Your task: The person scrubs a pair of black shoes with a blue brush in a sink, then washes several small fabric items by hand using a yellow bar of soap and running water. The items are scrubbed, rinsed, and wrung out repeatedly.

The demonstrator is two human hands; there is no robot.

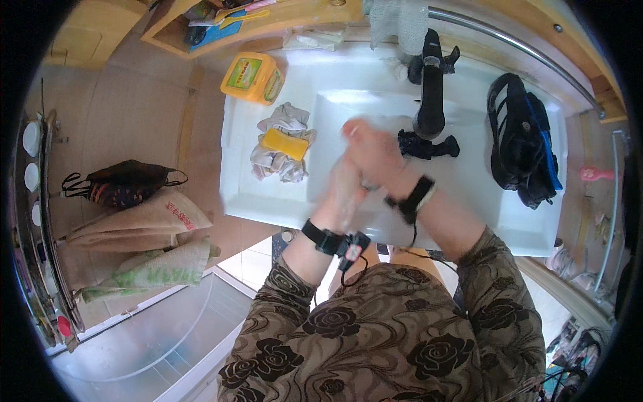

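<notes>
Over the basin of a white sink (517,221), my left hand (346,176) and my right hand (379,151) are pressed together. Motion blurs both, and whether anything is held between the palms cannot be made out. Both wrists wear black straps with small devices and cables. Just right of my right hand, a crumpled black cloth (429,146) lies under the black faucet (431,100). To the left, a yellow bar of soap (285,144) rests on bunched whitish cloth (284,118) on the sink's ledge.
A yellow plastic container (253,78) stands at the sink's back left corner. A black bag with blue trim (527,140) lies on the right ledge. Dark face masks (128,183) and towels (135,226) hang at left. Behind are a wooden shelf (301,22) and a metal rail (522,45).
</notes>
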